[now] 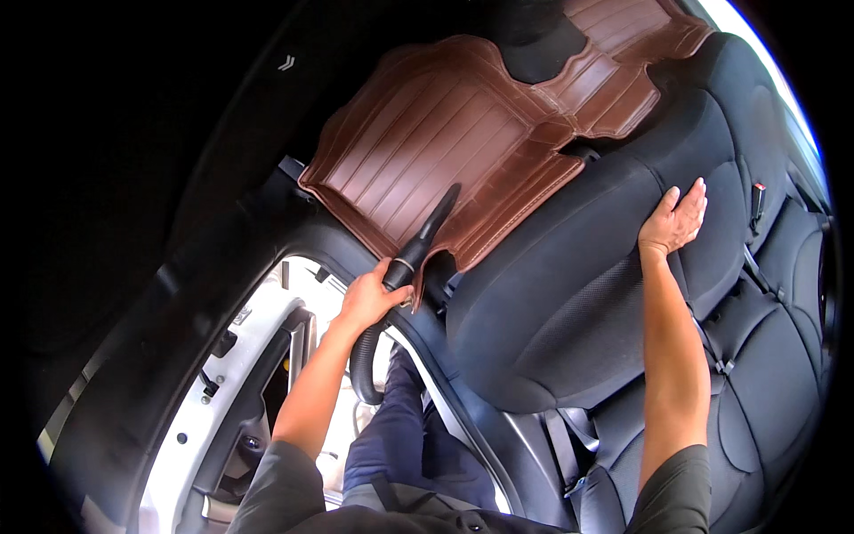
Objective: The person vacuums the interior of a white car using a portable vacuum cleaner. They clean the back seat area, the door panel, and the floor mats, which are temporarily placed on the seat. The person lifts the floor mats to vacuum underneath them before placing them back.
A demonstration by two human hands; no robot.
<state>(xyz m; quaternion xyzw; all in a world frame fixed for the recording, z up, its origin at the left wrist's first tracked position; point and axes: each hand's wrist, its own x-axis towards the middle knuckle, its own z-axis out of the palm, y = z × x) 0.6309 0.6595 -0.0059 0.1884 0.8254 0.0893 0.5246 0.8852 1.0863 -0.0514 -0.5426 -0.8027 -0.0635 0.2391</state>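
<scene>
My left hand [373,294] is wrapped around the neck of a black vacuum hose [365,357] fitted with a tapered crevice nozzle [427,233]. The nozzle's tip lies over a brown, stitched leather-look floor mat [427,133], low in the car's footwell; whether it touches cannot be told. My right hand [674,217] rests on a black fabric car seat [567,267], fingers extended and holding nothing. Below my left hand the ribbed hose bends down beside my leg and passes out of sight.
An open white car door [177,427] stands at the left, along the door sill [460,407]. A seat-belt buckle [758,200] sits at the seat's far side, and belt webbing [560,444] hangs behind the front seat. The rear bench [767,374] fills the lower right.
</scene>
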